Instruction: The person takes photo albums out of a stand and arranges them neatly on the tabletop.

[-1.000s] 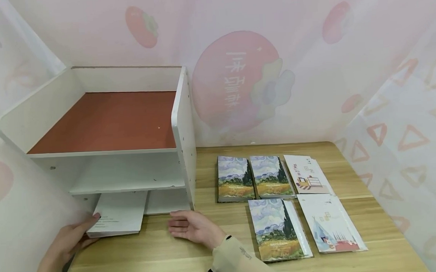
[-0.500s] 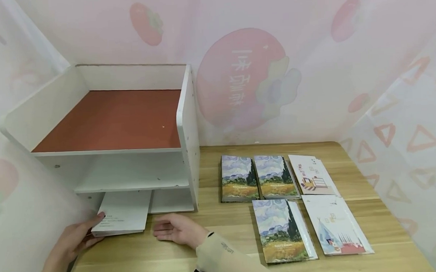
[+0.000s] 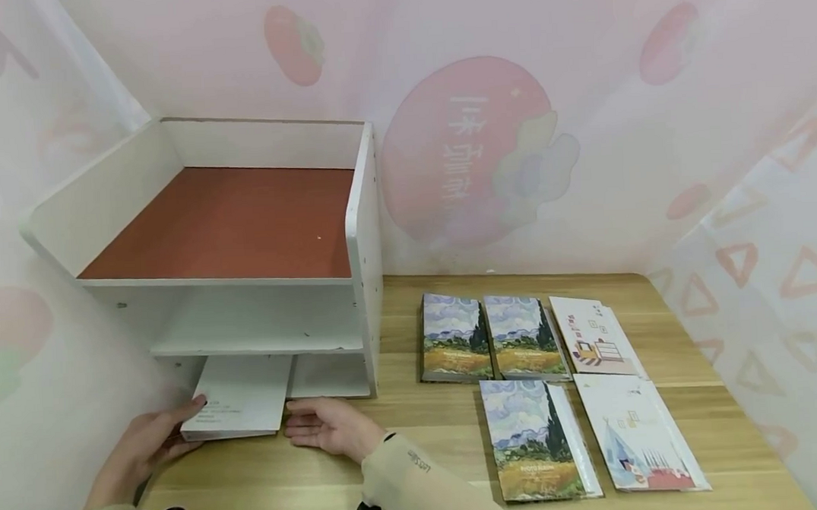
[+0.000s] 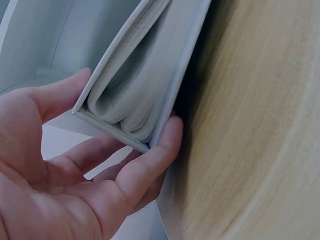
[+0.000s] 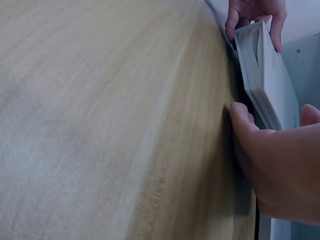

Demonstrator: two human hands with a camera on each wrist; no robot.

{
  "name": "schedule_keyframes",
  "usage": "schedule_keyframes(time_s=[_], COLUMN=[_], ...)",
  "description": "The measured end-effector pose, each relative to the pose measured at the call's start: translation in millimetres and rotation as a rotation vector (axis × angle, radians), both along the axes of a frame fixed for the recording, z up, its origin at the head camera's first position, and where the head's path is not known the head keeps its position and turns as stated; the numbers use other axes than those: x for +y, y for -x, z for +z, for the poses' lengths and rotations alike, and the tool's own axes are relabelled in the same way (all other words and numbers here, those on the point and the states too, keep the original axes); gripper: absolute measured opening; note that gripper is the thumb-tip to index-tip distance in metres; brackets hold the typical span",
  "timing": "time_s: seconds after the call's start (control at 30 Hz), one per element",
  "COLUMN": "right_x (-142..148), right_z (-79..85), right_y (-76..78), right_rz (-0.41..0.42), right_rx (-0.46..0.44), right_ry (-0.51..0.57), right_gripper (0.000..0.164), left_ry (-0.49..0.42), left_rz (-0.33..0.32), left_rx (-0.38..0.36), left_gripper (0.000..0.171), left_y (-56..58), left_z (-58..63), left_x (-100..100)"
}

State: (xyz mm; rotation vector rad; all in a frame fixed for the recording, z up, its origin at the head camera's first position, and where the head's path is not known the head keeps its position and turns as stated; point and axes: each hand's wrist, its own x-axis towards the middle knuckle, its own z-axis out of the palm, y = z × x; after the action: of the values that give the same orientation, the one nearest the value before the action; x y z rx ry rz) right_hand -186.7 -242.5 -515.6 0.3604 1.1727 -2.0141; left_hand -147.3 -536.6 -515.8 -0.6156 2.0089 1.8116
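Observation:
A white hardcover photo album (image 3: 243,391) lies partly inside the bottom compartment of the white shelf (image 3: 363,234), its near end sticking out. My left hand (image 3: 146,445) grips its near left corner, thumb on the cover and fingers beneath, as the left wrist view shows on the album (image 4: 135,85). The pages between the covers bulge and curl. At the near right corner is my right hand (image 3: 334,425), fingers loosely extended and held low. In the right wrist view, my right hand (image 5: 280,155) is close beside the album (image 5: 265,80); whether it touches is unclear.
To the right on the wooden table (image 3: 417,452) are several albums: ones with landscape paintings, such as the near album (image 3: 526,440), and white illustrated ones, such as the tent album (image 3: 632,435). The shelf's top has a red-brown panel (image 3: 236,224). Curtains surround the table.
My right hand has moved left from the shelf's right side to the album's near right corner. My left hand keeps its grip. The head view has shifted slightly.

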Motion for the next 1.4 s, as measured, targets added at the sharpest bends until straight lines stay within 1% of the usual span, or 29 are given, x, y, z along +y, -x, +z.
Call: schedule_keyframes(time_s=[0.23, 0.3, 0.37, 0.53, 0.7, 0.87, 0.97, 1.1, 1.17, 1.3, 1.4], right_x=[0, 1, 2, 5, 8, 13, 17, 21, 23, 24, 24], right_z=[-5.2, -6.1, -6.2, -3.3, 0.8, 6.5, 9.4, 11.1, 11.2, 11.4, 11.5], right_y=[0.1, 0.5, 1.1, 1.8, -0.4, -3.2, -4.8, -8.6, -10.9, -15.4, -18.4], right_rz=[-0.036, -0.048, -0.051, -0.016, 0.013, -0.009, 0.005, 0.048, 0.051, 0.051, 0.044], right_rx=[-0.007, -0.005, -0.004, 0.010, -0.004, -0.019, -0.003, 0.002, -0.008, -0.012, 0.006], right_ry=[-0.004, -0.003, -0.002, -0.053, -0.110, -0.137, -0.145, -0.150, -0.144, -0.127, -0.127], right_gripper=[0.020, 0.019, 0.018, 0.019, 0.016, 0.014, 0.013, 0.010, 0.009, 0.010, 0.010], left_ry=[-0.098, -0.107, -0.102, -0.085, -0.103, -0.081, -0.063, -0.033, -0.011, 0.030, 0.062], left_rz=[-0.011, -0.002, -0.012, -0.057, -0.057, -0.071, -0.063, -0.104, -0.132, -0.162, -0.172], left_rx=[0.000, 0.006, 0.017, 0.045, 0.034, 0.040, 0.036, 0.033, 0.026, 0.027, 0.036], left_gripper=[0.082, 0.081, 0.080, 0.074, 0.067, 0.071, 0.068, 0.056, 0.052, 0.050, 0.051], left_y=[-5.5, -6.1, -7.1, -11.1, -14.5, -20.0, -22.2, -25.6, -27.9, -32.1, -34.3], left_z=[0.6, 0.6, 0.8, 0.6, 1.4, 7.4, 9.6, 10.8, 11.0, 12.6, 14.1], left_x=[7, 12, 17, 28, 34, 41, 46, 46, 44, 43, 43])
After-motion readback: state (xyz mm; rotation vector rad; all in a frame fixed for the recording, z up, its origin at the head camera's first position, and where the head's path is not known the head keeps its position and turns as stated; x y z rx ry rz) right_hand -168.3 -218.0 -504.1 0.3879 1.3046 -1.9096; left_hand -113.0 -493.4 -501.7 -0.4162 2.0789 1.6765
